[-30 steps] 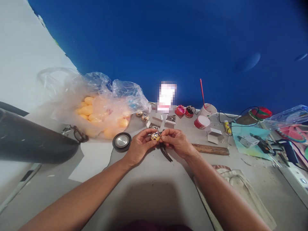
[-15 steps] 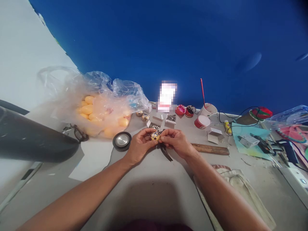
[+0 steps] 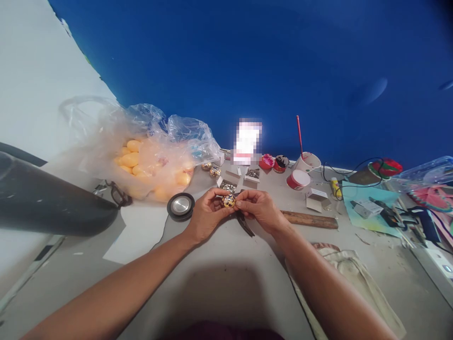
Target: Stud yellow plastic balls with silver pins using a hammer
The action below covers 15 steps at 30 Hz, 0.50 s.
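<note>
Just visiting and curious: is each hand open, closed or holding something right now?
Left hand: closed, holding the shiny-spotted yellow ball.
Right hand: closed in a pinch at the ball's side; whether it holds anything small cannot be told.

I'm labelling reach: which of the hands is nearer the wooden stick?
Right: the right hand is just left of the wooden stick; the left hand is farther left.

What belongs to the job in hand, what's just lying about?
Likely in use: shiny-dotted yellow ball in left hand, right hand against it; box of shiny bits; perhaps claw hammer.

Apparently lying about: beige cloth; white paper.
</note>
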Motion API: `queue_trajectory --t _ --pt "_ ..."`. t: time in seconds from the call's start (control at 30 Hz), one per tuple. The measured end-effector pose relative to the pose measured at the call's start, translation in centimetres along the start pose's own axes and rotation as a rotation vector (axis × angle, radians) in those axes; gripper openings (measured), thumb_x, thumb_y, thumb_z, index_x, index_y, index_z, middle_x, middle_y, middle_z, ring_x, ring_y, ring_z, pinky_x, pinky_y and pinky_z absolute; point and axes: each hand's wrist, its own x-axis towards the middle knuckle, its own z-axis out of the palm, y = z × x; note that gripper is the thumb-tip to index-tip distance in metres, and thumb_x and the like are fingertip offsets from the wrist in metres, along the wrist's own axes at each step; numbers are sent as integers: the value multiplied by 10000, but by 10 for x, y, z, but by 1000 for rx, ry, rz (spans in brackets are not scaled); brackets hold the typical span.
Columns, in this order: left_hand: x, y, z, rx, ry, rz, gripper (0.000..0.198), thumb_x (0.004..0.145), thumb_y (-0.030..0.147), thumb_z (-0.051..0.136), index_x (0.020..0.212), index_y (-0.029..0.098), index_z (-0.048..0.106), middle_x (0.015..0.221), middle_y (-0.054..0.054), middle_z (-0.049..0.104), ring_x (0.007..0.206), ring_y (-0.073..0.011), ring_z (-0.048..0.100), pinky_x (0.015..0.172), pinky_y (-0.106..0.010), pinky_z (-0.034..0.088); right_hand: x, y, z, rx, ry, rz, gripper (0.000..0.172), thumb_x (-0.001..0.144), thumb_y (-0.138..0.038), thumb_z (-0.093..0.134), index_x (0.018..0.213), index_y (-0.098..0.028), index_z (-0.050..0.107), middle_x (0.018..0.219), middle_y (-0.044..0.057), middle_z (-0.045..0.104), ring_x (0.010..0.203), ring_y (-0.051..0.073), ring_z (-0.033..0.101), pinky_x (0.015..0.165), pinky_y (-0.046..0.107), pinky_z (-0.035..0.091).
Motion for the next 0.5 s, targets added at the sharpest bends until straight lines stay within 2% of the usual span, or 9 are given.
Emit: queue_trajectory --t 0.23,0.5 --pt "-2 -2 0 32 6 38 467 642 280 939 1014 155 686 937 -42 756 855 -171 716 810 -301 592 0 -1 1 -9 -5 6 329 601 -419 887 709 -161 715 610 1 640 493 73 436 453 215 263" --pt "-3 -1 0 34 18 25 456 627 271 945 987 160 689 947 -43 755 862 -176 720 820 -310 594 0 -2 1 -39 -4 -24 276 620 -390 849 694 -162 711 558 -15 600 477 74 402 459 229 246"
